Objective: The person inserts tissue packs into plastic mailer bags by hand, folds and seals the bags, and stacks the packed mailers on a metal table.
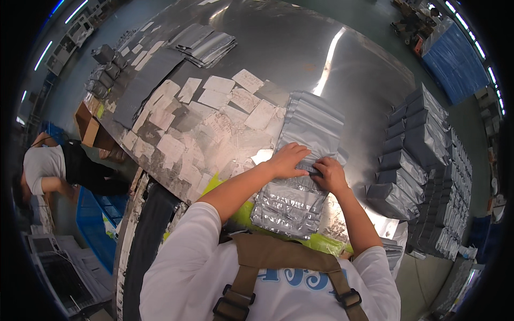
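A stack of grey plastic bags [316, 120] lies lengthwise in front of me on the metal table. Toward my body, a shiny clear-wrapped grey bundle [286, 208] adjoins it. My left hand [292, 160] rests across the stack's near end, thumb and fingers closed on the creased plastic. Right beside it, my right hand [330, 173] has its fingers bent in and pinches the bags at the same crease. Both hands nearly meet there. The fingertips are partly hidden in the folds.
Tied grey bag bundles [409, 155] are piled at the right. More flat grey bags [206, 45] lie at the far left of the metal table [369, 69], with worn paper labels [214, 99] stuck nearer. A blue crate [93, 227] and a bending person [48, 163] are at the left.
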A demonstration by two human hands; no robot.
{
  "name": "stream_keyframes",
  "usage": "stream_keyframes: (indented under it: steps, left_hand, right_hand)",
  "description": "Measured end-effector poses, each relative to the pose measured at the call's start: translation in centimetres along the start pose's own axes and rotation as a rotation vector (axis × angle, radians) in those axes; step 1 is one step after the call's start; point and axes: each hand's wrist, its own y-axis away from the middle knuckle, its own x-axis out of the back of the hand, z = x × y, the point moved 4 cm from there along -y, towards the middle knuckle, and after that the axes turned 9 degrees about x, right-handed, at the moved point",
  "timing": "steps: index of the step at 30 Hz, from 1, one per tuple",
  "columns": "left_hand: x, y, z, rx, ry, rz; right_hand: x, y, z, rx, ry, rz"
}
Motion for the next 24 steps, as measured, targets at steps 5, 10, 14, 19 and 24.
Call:
stream_keyframes:
  steps: [5,10,14,19,24]
  left_hand:
    - [-0.2,6.1,-0.2,-0.061,-0.345,-0.082]
    - [-0.6,9.8,2.9,-0.185,-0.248,0.068]
    - [-3.6,13.9,4.1,-0.117,-0.181,-0.102]
    - [-4.5,15.2,3.4,-0.034,-0.137,-0.011]
    - [-4.6,17.1,2.9,-0.070,-0.062,0.136]
  right_hand:
    - [1.7,-0.3,-4.4,0.039,0.121,-0.210]
    - [-1.0,-0.1,-3.5,0.063,0.309,-0.128]
    - [-1.7,0.0,-2.3,0.116,0.380,0.024]
    - [1.1,-1.5,-4.0,0.068,0.361,0.006]
    - [2.2,2.4,-10.6,0.109,0.323,0.045]
